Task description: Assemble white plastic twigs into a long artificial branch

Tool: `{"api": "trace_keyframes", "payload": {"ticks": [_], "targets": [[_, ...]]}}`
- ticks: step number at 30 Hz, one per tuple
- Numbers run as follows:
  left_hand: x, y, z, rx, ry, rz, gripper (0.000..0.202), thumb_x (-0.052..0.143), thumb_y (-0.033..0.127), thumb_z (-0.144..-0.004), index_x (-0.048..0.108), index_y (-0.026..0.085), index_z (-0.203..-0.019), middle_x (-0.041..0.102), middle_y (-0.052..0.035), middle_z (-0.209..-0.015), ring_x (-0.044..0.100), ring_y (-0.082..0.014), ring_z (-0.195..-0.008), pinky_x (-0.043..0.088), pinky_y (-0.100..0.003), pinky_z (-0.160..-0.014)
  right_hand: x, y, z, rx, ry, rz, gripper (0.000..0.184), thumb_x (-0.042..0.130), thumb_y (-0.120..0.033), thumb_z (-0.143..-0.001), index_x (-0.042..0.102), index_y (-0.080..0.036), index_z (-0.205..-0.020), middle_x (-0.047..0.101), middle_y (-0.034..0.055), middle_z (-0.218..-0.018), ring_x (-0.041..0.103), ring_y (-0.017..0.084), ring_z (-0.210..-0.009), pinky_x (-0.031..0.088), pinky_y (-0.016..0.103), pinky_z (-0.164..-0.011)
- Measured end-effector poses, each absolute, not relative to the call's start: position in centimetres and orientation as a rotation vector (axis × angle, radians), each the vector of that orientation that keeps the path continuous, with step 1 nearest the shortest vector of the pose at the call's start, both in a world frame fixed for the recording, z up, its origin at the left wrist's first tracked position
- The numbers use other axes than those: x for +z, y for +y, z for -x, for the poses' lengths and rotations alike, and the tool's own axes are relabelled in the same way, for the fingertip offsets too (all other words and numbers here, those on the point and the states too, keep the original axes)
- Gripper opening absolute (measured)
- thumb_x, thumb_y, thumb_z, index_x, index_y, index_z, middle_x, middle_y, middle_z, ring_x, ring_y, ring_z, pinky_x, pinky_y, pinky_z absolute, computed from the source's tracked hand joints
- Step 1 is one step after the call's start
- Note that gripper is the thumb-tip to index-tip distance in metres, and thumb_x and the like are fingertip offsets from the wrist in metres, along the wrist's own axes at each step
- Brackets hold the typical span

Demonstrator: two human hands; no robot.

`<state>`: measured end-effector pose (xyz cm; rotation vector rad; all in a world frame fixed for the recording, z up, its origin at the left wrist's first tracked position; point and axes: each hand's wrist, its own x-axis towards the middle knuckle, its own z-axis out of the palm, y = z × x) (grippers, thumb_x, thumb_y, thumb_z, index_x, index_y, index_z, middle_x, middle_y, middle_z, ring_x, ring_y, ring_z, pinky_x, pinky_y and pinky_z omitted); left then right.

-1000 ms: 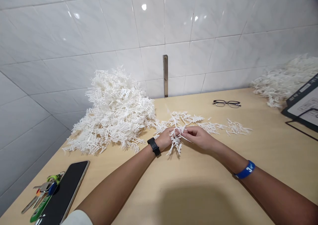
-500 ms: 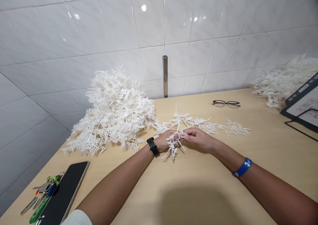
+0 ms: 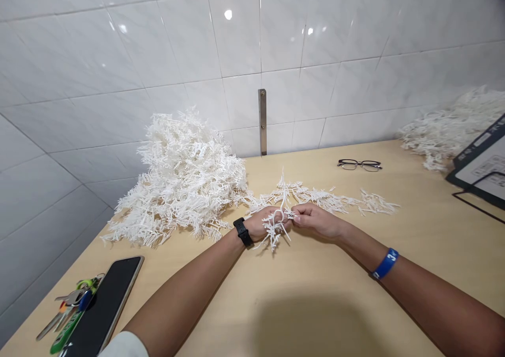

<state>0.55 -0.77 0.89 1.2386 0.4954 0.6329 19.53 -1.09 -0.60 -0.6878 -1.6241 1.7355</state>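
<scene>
A white branching plastic sprig is held between my two hands over the table. My left hand, with a black watch band at the wrist, is closed on its stem; part of the sprig hangs below the fingers and a strand rises above them. Thumb and finger of my right hand pinch a small end of the sprig, close beside the left fingertips. Just beyond the hands lies a loose row of similar white pieces. To the left stands a big heap of white sprigs.
Black-rimmed glasses lie at the back right. A second white heap and a dark-framed board are at the right edge. Front left hold a phone and keys. A metal bracket is fixed to the tiled wall.
The hanging part of the sprig has turned slightly and drawn in toward my left hand. Both hands keep nearly the same place and grip.
</scene>
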Motion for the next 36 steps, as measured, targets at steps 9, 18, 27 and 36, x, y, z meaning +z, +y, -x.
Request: {"api": "trace_keyframes", "payload": {"ticks": [9, 18, 27, 36], "targets": [[0.4, -0.4, -0.4, 0.635, 0.461, -1.211, 0.051, 0.074, 0.051, -0.067, 0.037, 0.018, -0.054, 0.036, 0.0041, -0.049, 0.029, -0.0063, -0.048, 0.018, -0.026, -0.049, -0.9, -1.2, -19.1, 1.823, -1.492, 0.649, 0.047, 0.073, -0.049, -0.076, 0.041, -0.018, -0.062, 0.033, -0.0068, -0.056, 0.024, 0.008, -0.053, 0.015, 0.026, -0.054], [0.7, -0.8, -0.1, 0.631, 0.4, -1.16, 0.056, 0.076, 0.056, -0.062, 0.036, 0.018, -0.053, 0.036, 0.0024, -0.053, 0.029, -0.0077, -0.05, 0.018, -0.026, -0.05, 0.1, -2.1, -18.7, 1.874, -1.379, 0.643, 0.048, 0.074, -0.048, -0.075, 0.039, -0.019, -0.06, 0.028, -0.008, -0.052, 0.022, 0.009, -0.051, 0.013, 0.027, -0.053], [0.3, -0.6, -0.6, 0.662, 0.386, -1.034, 0.044, 0.069, 0.044, -0.073, 0.039, 0.018, -0.054, 0.035, 0.0029, -0.054, 0.028, -0.0087, -0.052, 0.024, -0.027, -0.055, 0.2, -2.4, -18.6, 1.834, -1.274, 0.598, 0.038, 0.071, -0.041, -0.078, 0.043, -0.019, -0.063, 0.031, -0.0067, -0.053, 0.021, 0.009, -0.051, 0.018, 0.026, -0.053], [0.5, -0.3, -0.6, 0.788, 0.47, -0.941, 0.045, 0.076, 0.045, -0.069, 0.042, 0.017, -0.059, 0.043, 0.0024, -0.058, 0.038, -0.0085, -0.053, 0.03, -0.026, -0.055, 2.0, -1.7, -20.1, 1.605, -1.276, 0.697, 0.042, 0.063, -0.041, -0.081, 0.037, -0.021, -0.056, 0.027, -0.0049, -0.053, 0.024, 0.011, -0.051, 0.022, 0.028, -0.052]]}}
